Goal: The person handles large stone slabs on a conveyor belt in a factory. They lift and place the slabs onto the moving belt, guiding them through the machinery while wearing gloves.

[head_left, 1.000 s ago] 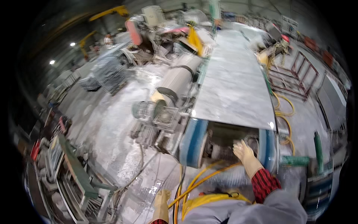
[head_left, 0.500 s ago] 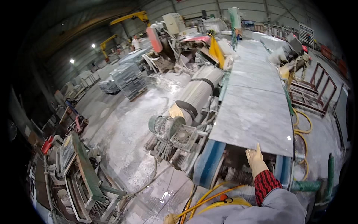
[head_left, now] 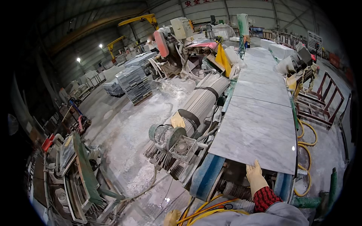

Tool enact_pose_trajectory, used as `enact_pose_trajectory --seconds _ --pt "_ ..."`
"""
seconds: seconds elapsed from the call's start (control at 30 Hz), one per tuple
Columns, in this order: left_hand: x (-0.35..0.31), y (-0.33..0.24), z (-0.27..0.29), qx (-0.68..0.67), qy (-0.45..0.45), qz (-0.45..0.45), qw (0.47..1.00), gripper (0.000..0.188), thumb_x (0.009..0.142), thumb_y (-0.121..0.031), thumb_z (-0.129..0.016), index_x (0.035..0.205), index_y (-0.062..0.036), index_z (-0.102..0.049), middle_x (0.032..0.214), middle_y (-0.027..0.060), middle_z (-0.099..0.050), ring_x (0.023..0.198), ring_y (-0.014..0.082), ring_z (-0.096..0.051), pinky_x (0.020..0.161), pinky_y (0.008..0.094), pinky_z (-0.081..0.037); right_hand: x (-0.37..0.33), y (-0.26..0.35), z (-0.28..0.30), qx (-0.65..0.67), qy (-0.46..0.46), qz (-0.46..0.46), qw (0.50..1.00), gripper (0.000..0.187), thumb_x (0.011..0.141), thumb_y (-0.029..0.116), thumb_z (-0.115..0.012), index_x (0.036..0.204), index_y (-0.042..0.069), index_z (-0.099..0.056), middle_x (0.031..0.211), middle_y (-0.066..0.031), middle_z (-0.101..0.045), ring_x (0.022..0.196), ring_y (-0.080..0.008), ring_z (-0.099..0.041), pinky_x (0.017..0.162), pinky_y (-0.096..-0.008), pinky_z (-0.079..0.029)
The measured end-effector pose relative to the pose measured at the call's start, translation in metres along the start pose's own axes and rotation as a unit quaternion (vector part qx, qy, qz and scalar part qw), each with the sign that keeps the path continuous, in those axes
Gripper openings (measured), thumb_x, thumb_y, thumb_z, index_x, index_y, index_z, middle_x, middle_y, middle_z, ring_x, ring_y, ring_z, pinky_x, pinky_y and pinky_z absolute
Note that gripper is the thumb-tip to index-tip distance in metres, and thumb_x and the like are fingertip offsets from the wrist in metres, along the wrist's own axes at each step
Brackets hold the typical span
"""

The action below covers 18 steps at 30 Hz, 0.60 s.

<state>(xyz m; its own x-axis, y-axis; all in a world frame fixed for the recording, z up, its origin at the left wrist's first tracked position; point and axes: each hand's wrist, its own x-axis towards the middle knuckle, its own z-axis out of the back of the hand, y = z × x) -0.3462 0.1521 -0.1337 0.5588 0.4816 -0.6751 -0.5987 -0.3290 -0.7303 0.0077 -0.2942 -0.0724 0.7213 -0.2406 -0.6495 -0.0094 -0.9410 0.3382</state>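
A grey-white veined marble slab (head_left: 256, 135) lies flat on a roller conveyor with blue belts (head_left: 206, 177). At its near edge is my right hand (head_left: 256, 179), in a pale yellow glove below a red-and-black checked cuff. One digit lies on the slab's top face and the others close at the edge, partly hidden. Low in the picture, my left hand (head_left: 172, 218), gloved too, shows only in part beside yellow and orange hoses (head_left: 207, 216); its fingers cannot be made out. More slabs (head_left: 258, 71) line up behind the near one.
Left of the conveyor stand a motor (head_left: 166, 137) and a strapped bundle of pale rods (head_left: 203, 98). Stacked stone tiles (head_left: 134, 84) sit beyond. A dark red metal rack (head_left: 320, 100) and a coiled yellow hose (head_left: 309, 162) lie right. Scrap metal frames (head_left: 85, 173) fill the lower left.
My right hand has come closer against the slab's near edge, its digits less spread. The whole view has shifted, so the conveyor and slabs appear lower. More of my left glove shows.
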Motion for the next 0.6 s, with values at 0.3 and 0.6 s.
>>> enact_pose_trajectory --seconds 0.3,0.6 --pt "0.020 0.021 0.048 0.003 0.001 0.008 1.000 0.039 0.108 -0.036 -0.066 0.118 0.0018 -0.067 0.102 0.0147 -0.079 0.083 0.0315 -0.076 0.072 0.0486 -0.061 -0.021 -0.006 0.034 -0.012 0.006 0.017 1.000 0.048 0.114 0.029 -0.063 0.155 0.007 -0.052 0.164 -0.0127 -0.053 0.154 -0.0310 -0.050 0.124 -0.0475 -0.049" --pt "0.007 -0.026 0.096 0.063 0.001 -0.067 0.996 0.047 0.112 -0.042 -0.061 0.125 0.0026 -0.066 0.113 0.0166 -0.076 0.102 0.0273 -0.074 0.092 0.0399 -0.058 -0.130 -0.032 0.074 -0.037 -0.057 -0.003 0.998 0.061 0.111 0.028 -0.070 0.159 -0.001 -0.045 0.173 -0.0250 -0.036 0.158 -0.0409 -0.041 0.128 -0.0513 -0.045"
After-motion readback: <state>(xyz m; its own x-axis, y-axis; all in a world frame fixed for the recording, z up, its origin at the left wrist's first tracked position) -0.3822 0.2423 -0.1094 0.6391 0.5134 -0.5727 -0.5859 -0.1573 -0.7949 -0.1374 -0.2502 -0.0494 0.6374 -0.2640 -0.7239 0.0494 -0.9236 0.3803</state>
